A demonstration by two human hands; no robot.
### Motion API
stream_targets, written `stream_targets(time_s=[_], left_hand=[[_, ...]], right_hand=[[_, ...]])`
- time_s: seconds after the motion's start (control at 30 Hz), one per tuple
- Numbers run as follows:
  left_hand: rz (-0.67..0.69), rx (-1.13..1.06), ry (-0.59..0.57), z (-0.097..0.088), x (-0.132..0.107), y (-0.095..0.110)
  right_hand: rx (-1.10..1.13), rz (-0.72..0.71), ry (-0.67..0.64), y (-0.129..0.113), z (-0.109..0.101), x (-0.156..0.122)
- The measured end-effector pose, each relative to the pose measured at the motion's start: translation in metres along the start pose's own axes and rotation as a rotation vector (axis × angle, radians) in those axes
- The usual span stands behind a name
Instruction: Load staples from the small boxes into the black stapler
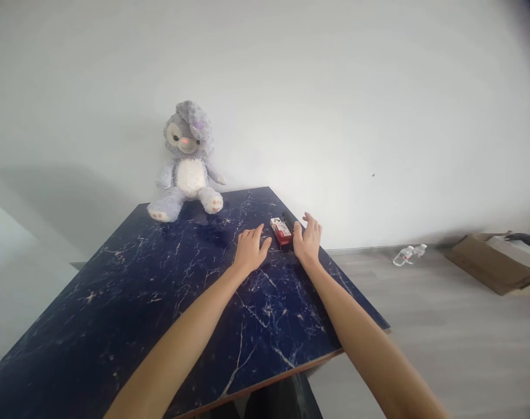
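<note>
A small red and white box [281,231] lies on the dark blue marbled table [169,302], between my two hands. To its left is my left hand [250,250], palm down near the tabletop, thumb apart from the fingers and nothing in it. My right hand [307,237] is just right of the box, over the table's right side, its thumb and fingers spread and holding nothing. I see a gap between the box and my left hand; whether the right thumb touches anything dark beside the box, I cannot tell.
A grey plush rabbit [190,174] sits at the table's far left edge, against the white wall [335,105]. On the floor to the right are clear plastic bottles [408,255] and a cardboard box [487,265]. The table's right edge borders the floor.
</note>
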State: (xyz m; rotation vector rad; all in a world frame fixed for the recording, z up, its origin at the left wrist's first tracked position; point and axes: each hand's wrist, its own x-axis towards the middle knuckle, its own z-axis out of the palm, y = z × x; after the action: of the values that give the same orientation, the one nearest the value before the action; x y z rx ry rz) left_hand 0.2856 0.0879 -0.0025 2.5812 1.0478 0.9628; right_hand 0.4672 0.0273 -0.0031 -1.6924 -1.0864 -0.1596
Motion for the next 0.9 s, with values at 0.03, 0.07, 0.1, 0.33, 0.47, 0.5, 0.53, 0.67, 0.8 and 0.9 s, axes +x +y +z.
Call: stream_targets(time_s=[0.03, 0.07, 0.1, 0.33, 0.47, 0.5, 0.53, 0.67, 0.8, 0.9], left_hand=[[0.014, 0.002, 0.012, -0.008, -0.007, -0.003], [0.022, 0.005, 0.026, -0.015, -0.013, -0.006], [0.02, 0.008, 0.043, -0.021, -0.018, -0.009], [-0.045, 0.062, -0.019, -0.05, -0.049, -0.007], [-0.112, 0.215, -0.105, -0.074, -0.077, -0.029], [-0.105, 0.246, -0.107, -0.081, -0.084, -0.038], [-0.094, 0.27, -0.096, -0.088, -0.091, -0.048], [-0.059, 0.317, -0.004, -0.11, -0.112, -0.085], [-0.189, 0.311, -0.044, -0.118, -0.117, -0.107], [-0.272, 0.231, -0.114, -0.117, -0.114, -0.111]], right_hand=[[-0.036, -0.061, 0.03, -0.009, 0.002, -0.006], [-0.067, -0.118, 0.03, -0.018, 0.005, -0.013], [-0.09, -0.174, 0.005, -0.029, 0.008, -0.02], [-0.176, -0.505, -0.474, -0.096, 0.042, -0.067], [-0.322, -0.563, -0.663, -0.125, 0.064, -0.087], [-0.331, -0.554, -0.683, -0.13, 0.068, -0.089], [-0.327, -0.531, -0.698, -0.133, 0.071, -0.091], [-0.214, -0.383, -0.727, -0.135, 0.078, -0.09], [-0.121, -0.421, -0.694, -0.126, 0.086, -0.09], [-0.026, -0.358, -0.685, -0.122, 0.092, -0.092]])
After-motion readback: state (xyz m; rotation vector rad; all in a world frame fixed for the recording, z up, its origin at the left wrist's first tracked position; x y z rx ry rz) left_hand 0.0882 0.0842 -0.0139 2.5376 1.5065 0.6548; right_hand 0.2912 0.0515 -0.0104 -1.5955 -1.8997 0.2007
